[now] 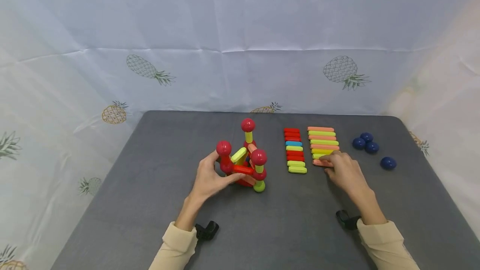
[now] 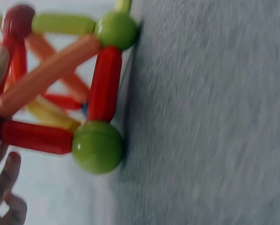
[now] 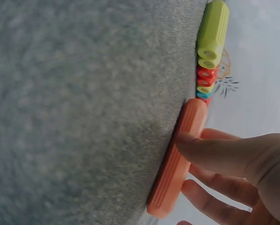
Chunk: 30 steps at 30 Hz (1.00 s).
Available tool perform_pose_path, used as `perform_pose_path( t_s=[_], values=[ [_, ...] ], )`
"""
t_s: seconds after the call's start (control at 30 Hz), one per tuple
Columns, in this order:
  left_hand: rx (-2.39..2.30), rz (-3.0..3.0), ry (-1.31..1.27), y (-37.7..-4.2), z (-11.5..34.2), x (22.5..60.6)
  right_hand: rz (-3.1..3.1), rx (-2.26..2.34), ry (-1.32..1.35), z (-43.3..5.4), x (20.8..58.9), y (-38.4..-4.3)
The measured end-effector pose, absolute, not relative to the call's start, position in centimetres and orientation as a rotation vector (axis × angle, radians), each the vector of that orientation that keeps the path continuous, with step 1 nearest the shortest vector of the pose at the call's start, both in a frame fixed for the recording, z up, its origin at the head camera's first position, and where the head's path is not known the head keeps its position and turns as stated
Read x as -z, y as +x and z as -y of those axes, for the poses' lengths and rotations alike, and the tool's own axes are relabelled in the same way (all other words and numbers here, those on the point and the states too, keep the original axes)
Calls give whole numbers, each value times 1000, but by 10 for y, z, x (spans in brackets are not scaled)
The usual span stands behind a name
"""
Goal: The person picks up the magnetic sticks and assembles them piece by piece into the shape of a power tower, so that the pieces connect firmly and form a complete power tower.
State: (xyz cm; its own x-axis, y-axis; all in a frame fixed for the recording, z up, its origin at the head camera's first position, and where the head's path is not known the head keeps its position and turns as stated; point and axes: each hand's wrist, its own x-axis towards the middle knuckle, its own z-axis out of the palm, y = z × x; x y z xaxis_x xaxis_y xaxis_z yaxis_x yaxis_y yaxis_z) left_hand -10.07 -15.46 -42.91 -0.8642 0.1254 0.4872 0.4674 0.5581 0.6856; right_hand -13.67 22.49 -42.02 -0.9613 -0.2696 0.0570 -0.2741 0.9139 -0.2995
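My left hand (image 1: 211, 180) grips a frame built of magnetic rods and balls (image 1: 243, 169), thumb along its near side and fingers at its left. Dark red balls top its corners, such as the one at the left (image 1: 223, 148). In the left wrist view, a green ball (image 2: 98, 147) and a red rod (image 2: 106, 84) form its base, with orange rods running diagonally. My right hand (image 1: 346, 172) pinches a long orange rod (image 3: 170, 183) between thumb and fingers; this rod lies at the near end of the right-hand row. Its fingertips are partly hidden behind the rod.
Short red, yellow-green and blue rods (image 1: 295, 153) lie in a row right of the frame. Beside them is a row of longer orange and yellow-green rods (image 1: 324, 138). Several dark blue balls (image 1: 371, 147) sit farther right, one (image 1: 388, 163) apart. A pineapple-print cloth (image 1: 240, 78) hangs behind the grey table (image 1: 285, 228).
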Motion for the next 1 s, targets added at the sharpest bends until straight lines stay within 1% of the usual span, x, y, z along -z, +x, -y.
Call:
perform_pose_path(
  t_s=[0.23,0.47,0.67,1.0],
  values=[
    [1209,2417,-373,-98,141,425,3052,-528,396,-224,425,-138],
    [1207,2370,-429,-94,153,416,3051,-514,396,-222,421,-135],
    [1232,2238,-515,-93,159,405,2835,-656,496,-199,393,-117],
    [1164,2252,-513,-93,158,401,2264,-918,862,-136,331,-81]
  ],
)
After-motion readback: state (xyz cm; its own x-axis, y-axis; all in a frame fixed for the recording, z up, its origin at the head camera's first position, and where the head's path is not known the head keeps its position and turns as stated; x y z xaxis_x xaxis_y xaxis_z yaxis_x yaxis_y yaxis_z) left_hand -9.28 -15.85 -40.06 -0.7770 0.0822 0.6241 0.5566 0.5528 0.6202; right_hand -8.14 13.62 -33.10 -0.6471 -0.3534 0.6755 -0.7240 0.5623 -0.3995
